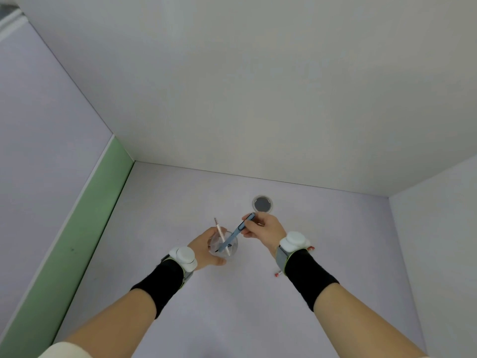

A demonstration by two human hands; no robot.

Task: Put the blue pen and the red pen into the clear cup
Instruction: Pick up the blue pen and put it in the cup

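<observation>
Right hand (pixel 263 229) is pinched shut on the upper end of the blue pen (pixel 233 235), thumb and fingertips closed around the barrel near its clip. That pen slants down and to the left, its long axis running diagonally from the fingers to its dark tip, which sits inside the clear cup (pixel 223 244). Left hand (pixel 206 250) is wrapped around the cup from the left, fingers curled along the far wall and thumb at the near side, steadying it on the pale lilac tabletop (pixel 258 306). A second, pale reddish pen (pixel 221 236) already stands in the cup, leaning so its upper end points away and slightly left, above the rim. Both wrists carry white round devices on straps over black cuffs. A grey round grommet (pixel 262 203) lies in the tabletop just beyond the right hand.
</observation>
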